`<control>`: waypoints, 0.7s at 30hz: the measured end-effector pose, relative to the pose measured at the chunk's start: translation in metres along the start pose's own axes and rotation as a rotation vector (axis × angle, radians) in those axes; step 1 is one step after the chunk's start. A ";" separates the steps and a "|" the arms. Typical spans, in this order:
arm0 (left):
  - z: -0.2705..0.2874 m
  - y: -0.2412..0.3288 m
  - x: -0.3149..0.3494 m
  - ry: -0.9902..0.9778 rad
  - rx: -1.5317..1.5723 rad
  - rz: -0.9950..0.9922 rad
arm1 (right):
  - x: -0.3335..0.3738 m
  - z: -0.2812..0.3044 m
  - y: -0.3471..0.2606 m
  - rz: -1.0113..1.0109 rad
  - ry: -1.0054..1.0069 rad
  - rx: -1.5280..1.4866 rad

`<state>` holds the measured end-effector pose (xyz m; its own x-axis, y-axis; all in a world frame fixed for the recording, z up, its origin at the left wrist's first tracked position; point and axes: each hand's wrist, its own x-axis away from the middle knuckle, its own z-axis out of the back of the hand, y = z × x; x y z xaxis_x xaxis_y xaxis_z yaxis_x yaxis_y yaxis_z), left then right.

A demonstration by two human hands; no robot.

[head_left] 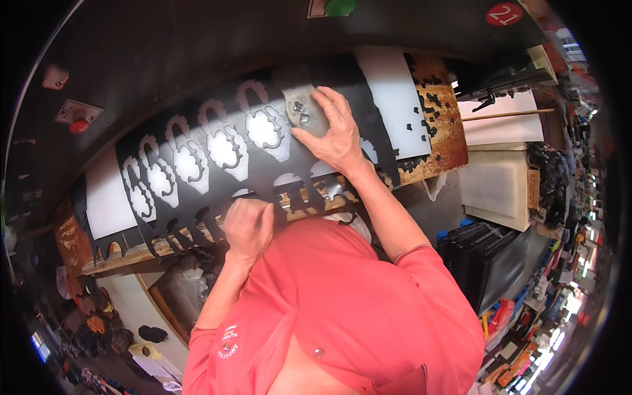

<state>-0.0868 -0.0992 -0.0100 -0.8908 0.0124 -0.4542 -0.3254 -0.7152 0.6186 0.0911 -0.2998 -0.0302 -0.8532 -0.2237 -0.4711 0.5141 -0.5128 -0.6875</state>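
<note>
A black sheet (191,210) with a row of shoe-part-shaped cutouts lies across the work board. On its far right part sits a grey metal piece (304,112), which looks like a cutting die. My right hand (337,135) grips this die at its near and right edges, thumb and fingers apart. My left hand (249,227) is curled closed at the near edge of the sheet, beside the strips between the cutouts. Whatever its fingers hold is hidden from view. White board shows through the cutouts.
A dark machine beam (197,39) hangs over the board's far side, with a red button (79,125) at left. Black scraps (428,102) litter the worn brown board end (447,131). Right of me are a beige box (494,184) and stacked black sheets (487,257).
</note>
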 end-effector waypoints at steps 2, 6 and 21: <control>-0.012 -0.007 0.010 0.041 -0.131 -0.083 | -0.002 0.009 -0.001 -0.082 -0.011 -0.116; -0.017 -0.014 0.012 0.143 -0.237 -0.108 | -0.010 0.045 -0.023 -0.006 0.308 -0.150; -0.024 -0.010 0.013 0.224 -0.337 0.053 | 0.101 0.052 -0.008 0.305 0.237 0.172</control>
<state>-0.0873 -0.1090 -0.0370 -0.8003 -0.1570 -0.5786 -0.1249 -0.9003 0.4170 -0.0042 -0.3611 -0.0438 -0.6103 -0.1998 -0.7666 0.7005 -0.5880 -0.4044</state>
